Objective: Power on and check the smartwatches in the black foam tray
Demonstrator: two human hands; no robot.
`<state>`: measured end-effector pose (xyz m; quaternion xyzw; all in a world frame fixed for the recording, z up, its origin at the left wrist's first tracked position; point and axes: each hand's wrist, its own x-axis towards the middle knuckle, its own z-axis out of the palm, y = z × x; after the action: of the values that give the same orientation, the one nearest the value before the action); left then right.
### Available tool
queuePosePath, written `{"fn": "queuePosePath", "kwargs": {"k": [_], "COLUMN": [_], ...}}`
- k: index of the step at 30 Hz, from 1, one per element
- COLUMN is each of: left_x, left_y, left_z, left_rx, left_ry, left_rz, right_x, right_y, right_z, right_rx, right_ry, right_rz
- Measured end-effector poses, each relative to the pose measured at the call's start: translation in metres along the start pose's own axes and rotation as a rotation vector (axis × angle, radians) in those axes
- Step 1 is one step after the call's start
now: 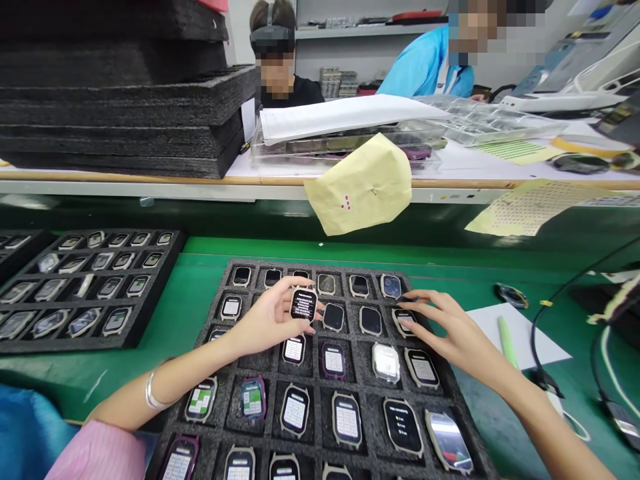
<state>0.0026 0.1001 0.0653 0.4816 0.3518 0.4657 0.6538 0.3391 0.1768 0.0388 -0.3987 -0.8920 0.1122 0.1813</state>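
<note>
My left hand (273, 317) pinches a smartwatch case (303, 305) without a strap, its lit screen showing lines of white text, above the foam tray. My right hand (450, 330) reaches over the tray's right side with fingers apart, the fingertips at another watch (400, 322) lying in its slot. The black foam tray (367, 367) below carries rows of similar watches. Some screens are dark, others lit, such as the purple-framed watch (333, 360) and the watch with a list on screen (403, 425). A pale, shiny watch (385, 363) lies near the right.
A second foam tray of watches (131, 327) lies to the left. Stacked black foam trays (125, 127) stand on the shelf ahead, beside papers (345, 117). Yellow paper (363, 187) hangs off its edge. White paper (520, 333) and cables (537, 340) lie right. Two people are beyond.
</note>
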Motion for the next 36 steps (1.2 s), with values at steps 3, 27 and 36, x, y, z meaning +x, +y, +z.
{"fn": "queuePosePath", "kwargs": {"k": [3, 27, 36], "left_x": [0.003, 0.027, 0.047], "left_y": [-0.004, -0.032, -0.020], "left_z": [0.000, -0.026, 0.013], "left_rx": [0.041, 1.077, 1.493], "left_ry": [-0.006, -0.065, -0.200], "left_rz": [-0.003, 0.145, 0.182], "right_x": [0.014, 0.031, 0.048], "right_y": [-0.018, -0.043, -0.074], "right_z": [0.002, 0.028, 0.007], "right_rx": [0.059, 0.359, 1.038], "right_ry": [-0.085, -0.128, 0.240], "right_rz": [-0.077, 0.067, 0.399]}}
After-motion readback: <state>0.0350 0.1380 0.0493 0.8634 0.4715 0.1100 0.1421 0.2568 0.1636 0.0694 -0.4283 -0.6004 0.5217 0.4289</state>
